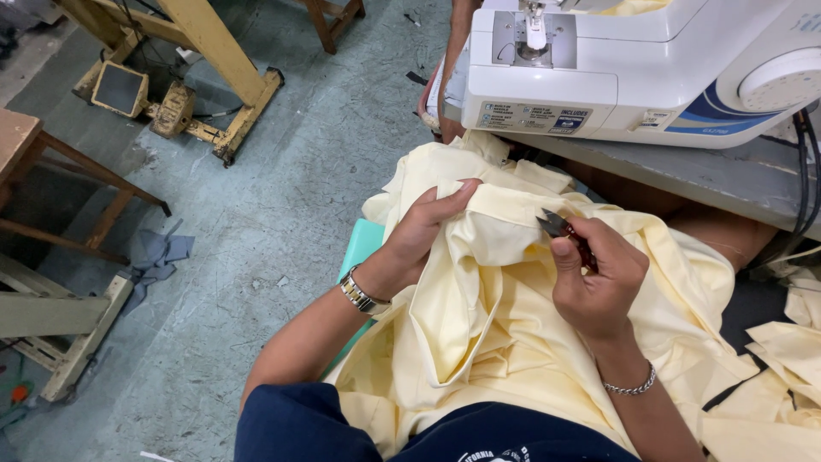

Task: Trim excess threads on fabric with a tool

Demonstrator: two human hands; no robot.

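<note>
A pale yellow garment (479, 325) lies bunched across my lap. My left hand (423, 227), with a metal watch on its wrist, pinches a fold of the cloth near its upper edge. My right hand (594, 278), wearing a chain bracelet, grips a small pair of thread snips (560, 229) with dark blades pointing left at the cloth's edge. The blades sit a short way right of my left fingertips.
A white sewing machine (633, 73) stands on a grey table (710, 175) just beyond my lap. More yellow fabric pieces (791, 359) lie at the right. Wooden and yellow metal frames (214, 60) stand on the concrete floor at the left, with a grey scrap (158, 257).
</note>
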